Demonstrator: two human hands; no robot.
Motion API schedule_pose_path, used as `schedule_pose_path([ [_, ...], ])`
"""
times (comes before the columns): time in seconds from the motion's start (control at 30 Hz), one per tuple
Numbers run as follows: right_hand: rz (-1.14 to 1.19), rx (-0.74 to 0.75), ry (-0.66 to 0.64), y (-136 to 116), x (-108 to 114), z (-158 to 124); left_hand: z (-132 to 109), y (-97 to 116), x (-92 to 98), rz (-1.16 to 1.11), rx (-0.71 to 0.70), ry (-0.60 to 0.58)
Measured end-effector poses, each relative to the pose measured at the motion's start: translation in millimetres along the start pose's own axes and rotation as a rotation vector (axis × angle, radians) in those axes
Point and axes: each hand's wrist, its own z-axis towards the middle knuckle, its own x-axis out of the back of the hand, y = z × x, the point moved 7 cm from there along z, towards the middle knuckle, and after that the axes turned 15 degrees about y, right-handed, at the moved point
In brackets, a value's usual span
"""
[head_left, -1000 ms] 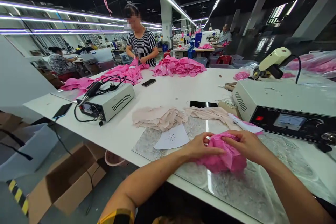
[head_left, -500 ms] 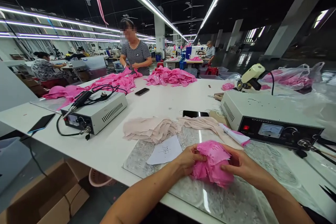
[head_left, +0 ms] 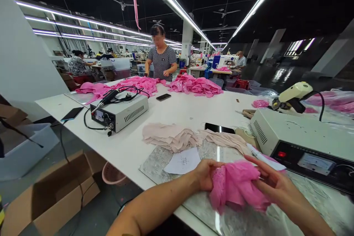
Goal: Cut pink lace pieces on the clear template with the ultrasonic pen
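A bunched stack of pink fabric pieces (head_left: 236,186) is held just over a grey marbled board (head_left: 155,164). My left hand (head_left: 207,174) is closed on its left side, fingertips partly hidden behind the cloth. On the right edge, my right hand (head_left: 272,182) grips the bundle between thumb and fingers, its index finger stretched out; this side is slightly blurred. Behind my hands lie a white paper template (head_left: 182,161) with small dark holes, a pile of beige fabric pieces (head_left: 170,136) and a longer beige strip (head_left: 224,139).
Grey control boxes stand left (head_left: 129,112) and right (head_left: 301,132). Phones (head_left: 219,128) lie on the white table (head_left: 190,108). Across it, a person in a striped top (head_left: 162,61) handles pink fabric heaps (head_left: 196,85). Below left are a cardboard box (head_left: 63,202) and pink basket (head_left: 113,175).
My view has turned left, so the scene sits further right. The pink bundle has been opened out and reshaped between my hands. The co-worker's right-side hand has lifted off the cloth.
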Motion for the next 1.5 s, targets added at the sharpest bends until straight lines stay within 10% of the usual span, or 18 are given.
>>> schedule_pose_path([
  [0.37, 0.185, -0.119, 0.021, 27, -1, -3, -10, -4, 0.6, 0.302, -0.014, 0.022],
  [0.77, -0.087, 0.146, 0.186, 20, 10, -10, -7, -10, -7.8, 0.205, 0.005, 0.077],
  [1.17, -0.05, 0.078, 0.032, 4, 6, -18, -17, -5, -11.0, 0.231, -0.09, 0.031],
  [1.5, -0.132, 0.139, 0.225, 0, 9, -18, -16, -8, -19.6, 0.164, -0.007, -0.029],
])
